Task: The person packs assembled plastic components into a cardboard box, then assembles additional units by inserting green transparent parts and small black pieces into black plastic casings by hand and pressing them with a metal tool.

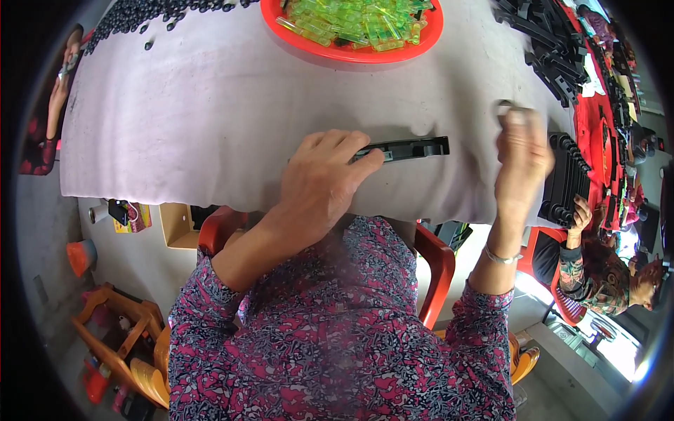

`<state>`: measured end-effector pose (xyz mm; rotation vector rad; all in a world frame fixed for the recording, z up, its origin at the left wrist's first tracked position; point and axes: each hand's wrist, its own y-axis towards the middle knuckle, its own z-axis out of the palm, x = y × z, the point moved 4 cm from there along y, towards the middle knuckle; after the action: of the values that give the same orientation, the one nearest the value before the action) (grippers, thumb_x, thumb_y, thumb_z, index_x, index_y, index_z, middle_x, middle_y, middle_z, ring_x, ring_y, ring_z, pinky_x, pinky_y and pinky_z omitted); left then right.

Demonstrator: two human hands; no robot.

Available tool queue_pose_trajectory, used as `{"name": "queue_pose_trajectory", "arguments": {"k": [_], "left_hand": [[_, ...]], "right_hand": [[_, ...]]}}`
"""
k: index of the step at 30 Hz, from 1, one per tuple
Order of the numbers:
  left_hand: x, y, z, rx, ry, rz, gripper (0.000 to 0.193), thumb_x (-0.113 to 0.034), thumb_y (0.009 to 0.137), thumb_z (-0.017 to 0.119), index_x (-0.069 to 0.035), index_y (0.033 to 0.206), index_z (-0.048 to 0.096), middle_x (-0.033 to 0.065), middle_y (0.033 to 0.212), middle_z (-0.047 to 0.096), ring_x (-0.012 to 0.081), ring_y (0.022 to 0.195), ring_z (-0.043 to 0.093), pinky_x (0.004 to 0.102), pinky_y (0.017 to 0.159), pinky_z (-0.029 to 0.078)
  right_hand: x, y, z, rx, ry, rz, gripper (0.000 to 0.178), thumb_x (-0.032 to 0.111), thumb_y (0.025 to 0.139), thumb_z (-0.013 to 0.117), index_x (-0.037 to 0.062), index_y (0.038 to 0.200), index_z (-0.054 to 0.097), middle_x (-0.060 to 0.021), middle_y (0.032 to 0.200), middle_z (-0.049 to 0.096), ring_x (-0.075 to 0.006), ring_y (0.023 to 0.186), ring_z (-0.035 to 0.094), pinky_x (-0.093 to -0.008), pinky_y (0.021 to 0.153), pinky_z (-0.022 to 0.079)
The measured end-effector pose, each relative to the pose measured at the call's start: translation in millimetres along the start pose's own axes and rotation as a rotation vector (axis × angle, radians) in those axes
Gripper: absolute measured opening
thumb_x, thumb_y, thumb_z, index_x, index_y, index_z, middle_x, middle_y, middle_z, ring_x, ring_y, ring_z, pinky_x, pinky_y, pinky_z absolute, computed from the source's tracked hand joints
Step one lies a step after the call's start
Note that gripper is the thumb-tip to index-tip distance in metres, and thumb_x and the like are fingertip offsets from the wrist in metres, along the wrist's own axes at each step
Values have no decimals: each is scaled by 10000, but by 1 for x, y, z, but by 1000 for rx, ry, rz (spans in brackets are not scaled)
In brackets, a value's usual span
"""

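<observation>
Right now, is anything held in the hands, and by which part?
Left hand: the black strip, by its left end. Right hand: blurred; a small dark thing shows near its fingertips, but any grip cannot be told.

Tablecloth (210,105) reads pale mauve-grey. Tray (351,55) is red, its pieces (354,22) translucent yellow-green. Long strip (411,149) and small balls (130,21): black. Shirt (302,351) carries a dense pink, grey and dark print (chair arm (438,266) plain red).

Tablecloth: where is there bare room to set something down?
Free: the patch left of the left hand, below the black beads; also the strip between the red tray and the held black casing. Crowded: the right edge, with black plastic parts.
</observation>
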<state>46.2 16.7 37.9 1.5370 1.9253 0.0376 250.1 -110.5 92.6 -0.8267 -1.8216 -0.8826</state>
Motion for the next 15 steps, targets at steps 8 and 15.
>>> {"name": "queue_pose_trajectory", "arguments": {"k": [8, 15], "left_hand": [[-2, 1, 4, -10, 21, 14, 272, -75, 789, 601, -86, 1054, 665, 72, 1053, 631, 250, 1015, 621, 392, 882, 465], [-2, 1, 5, 22, 25, 16, 271, -114, 807, 582, -84, 1063, 666, 81, 1053, 627, 263, 1004, 613, 397, 880, 464]], "right_hand": [[47, -6, 50, 544, 1125, -116, 454, 443, 1073, 407, 150, 727, 372, 39, 629, 329, -113, 570, 260, -287, 519, 236], [12, -17, 73, 612, 1127, 57, 515, 524, 1070, 349, 136, 732, 363, 35, 570, 309, -101, 511, 195, -282, 481, 184]]}}
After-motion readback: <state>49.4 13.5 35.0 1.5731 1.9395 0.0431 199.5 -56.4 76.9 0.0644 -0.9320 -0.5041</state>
